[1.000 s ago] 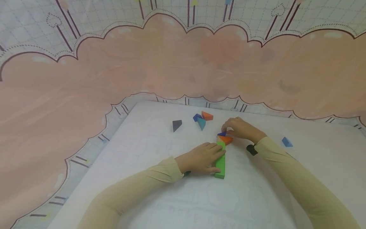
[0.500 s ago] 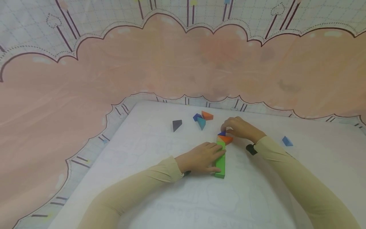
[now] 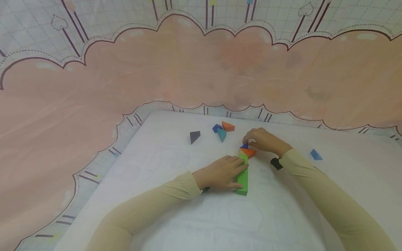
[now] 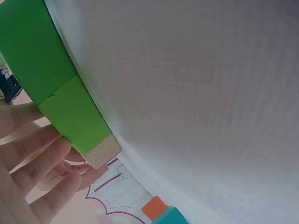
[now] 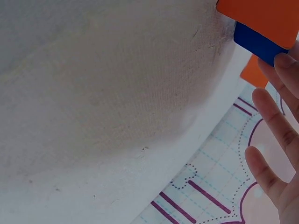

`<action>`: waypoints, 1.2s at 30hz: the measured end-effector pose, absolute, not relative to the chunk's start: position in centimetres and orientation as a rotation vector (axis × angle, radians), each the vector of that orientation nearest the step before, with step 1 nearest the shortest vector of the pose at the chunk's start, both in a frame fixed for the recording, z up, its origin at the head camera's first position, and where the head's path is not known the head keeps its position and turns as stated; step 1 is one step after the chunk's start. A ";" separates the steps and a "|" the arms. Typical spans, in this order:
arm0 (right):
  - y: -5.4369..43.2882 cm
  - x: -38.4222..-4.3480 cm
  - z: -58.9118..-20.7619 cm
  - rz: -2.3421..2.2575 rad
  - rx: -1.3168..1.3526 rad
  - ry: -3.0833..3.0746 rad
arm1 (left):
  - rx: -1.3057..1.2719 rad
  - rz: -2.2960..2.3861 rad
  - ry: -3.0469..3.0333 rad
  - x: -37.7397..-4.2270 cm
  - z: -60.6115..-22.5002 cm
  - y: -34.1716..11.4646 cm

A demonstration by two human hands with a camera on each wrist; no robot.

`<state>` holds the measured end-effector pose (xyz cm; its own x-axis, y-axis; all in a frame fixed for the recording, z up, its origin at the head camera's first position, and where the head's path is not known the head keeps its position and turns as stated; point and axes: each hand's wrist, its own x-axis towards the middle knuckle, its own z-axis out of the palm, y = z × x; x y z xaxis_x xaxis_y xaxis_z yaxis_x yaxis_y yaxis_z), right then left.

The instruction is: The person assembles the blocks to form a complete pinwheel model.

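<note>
A row of green blocks (image 3: 242, 179), two shades end to end, lies on the white tabletop. My left hand (image 3: 220, 173) rests on it with fingers stretched across the top; the left wrist view shows the fingertips along the side of the lighter green block (image 4: 77, 114). Against the row's far end sits an orange block (image 3: 249, 153) with a bare-wood face (image 4: 103, 150) beside it. My right hand (image 3: 265, 142) pinches a small blue block (image 5: 257, 43) between thumb and finger, against the orange block's far side. The other right fingers are spread.
Farther back lie an orange block (image 3: 228, 126), a dark blue block (image 3: 216, 128) and a teal block (image 3: 221, 134) close together. A dark grey block (image 3: 194, 136) lies left of them. A lighter blue block (image 3: 315, 154) lies beyond the right forearm. A patterned cloth hangs behind the table.
The blue block under my right fingers has shifted very slightly to the right against the orange block. Both hands otherwise stay where they were.
</note>
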<state>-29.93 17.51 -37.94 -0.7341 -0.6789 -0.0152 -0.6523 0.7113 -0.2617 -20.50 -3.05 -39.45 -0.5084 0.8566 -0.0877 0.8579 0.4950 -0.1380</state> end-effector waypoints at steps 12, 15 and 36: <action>17.3 -30.1 -37.7 -0.342 -1.078 2.800 | 1.542 -0.253 2.715 -20.6 -39.4 -3.1; 17.2 -30.2 -37.7 -0.339 -1.078 2.797 | 1.531 -0.242 2.712 -20.6 -39.4 -3.1; 17.7 -32.6 -36.0 -0.067 -1.195 2.914 | 1.499 -0.216 2.691 -20.6 -39.5 -3.1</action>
